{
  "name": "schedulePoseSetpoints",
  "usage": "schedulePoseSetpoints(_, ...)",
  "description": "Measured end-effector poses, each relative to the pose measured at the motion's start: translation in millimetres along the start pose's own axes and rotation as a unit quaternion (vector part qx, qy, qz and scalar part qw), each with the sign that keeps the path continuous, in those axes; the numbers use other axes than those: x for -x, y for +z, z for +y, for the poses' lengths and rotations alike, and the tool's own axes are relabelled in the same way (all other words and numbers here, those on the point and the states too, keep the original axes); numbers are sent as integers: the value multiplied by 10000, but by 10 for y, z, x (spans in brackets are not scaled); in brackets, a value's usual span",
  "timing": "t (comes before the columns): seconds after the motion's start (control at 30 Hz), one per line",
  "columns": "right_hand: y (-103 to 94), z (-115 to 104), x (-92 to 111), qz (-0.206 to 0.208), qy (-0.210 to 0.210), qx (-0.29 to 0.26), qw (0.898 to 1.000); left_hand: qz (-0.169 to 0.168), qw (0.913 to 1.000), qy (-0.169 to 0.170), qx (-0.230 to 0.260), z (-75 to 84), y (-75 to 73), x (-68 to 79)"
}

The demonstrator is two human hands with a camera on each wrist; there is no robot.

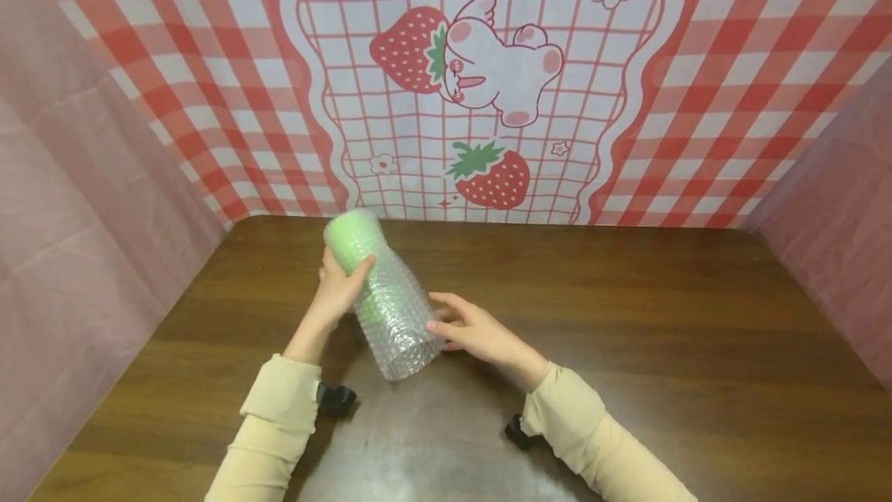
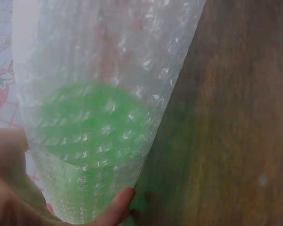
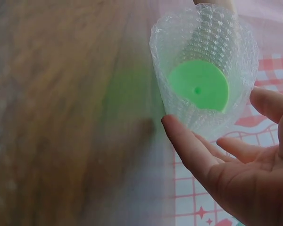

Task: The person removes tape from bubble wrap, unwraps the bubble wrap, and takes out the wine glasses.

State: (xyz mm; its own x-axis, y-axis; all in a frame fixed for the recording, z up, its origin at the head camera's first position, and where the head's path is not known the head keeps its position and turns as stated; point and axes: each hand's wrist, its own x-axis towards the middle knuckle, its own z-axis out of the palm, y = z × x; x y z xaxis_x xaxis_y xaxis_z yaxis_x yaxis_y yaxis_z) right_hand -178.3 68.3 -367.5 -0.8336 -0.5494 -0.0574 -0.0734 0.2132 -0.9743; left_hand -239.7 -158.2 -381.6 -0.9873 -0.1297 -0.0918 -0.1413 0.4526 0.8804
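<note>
A roll of clear bubble wrap (image 1: 399, 329) surrounds a light green round object (image 1: 346, 232), slanting over the table. My left hand (image 1: 339, 285) grips its far, green-filled end, thumb along the near side. In the left wrist view the green (image 2: 92, 125) shows through the bubbles. The wrap's loose end stands hollow like a tube, and through it the right wrist view shows a flat green disc (image 3: 199, 85) with a small dot at its centre. My right hand (image 1: 481, 333) is at that hollow end, fingers spread and fairly straight, fingertips right at the rim.
The brown wooden table (image 1: 662, 347) lies beneath both hands. A red-and-white checked cloth (image 1: 697, 99) with strawberry prints hangs behind its far edge. Pink curtains (image 1: 77, 177) flank both sides. Black wrist mounts (image 1: 337, 399) sit near the cream sleeves.
</note>
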Motion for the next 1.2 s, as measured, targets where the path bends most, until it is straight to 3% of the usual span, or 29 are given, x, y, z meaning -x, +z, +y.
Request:
schedulePoseSetpoints(0.8,13,8,9,-43,50,-394,9992,25,9999,-105,-3,27,32,16)
schedulePoseSetpoints(1.2,-31,274,-103,81,58,-501,9987,-117,9999,-67,-17,61,69,45)
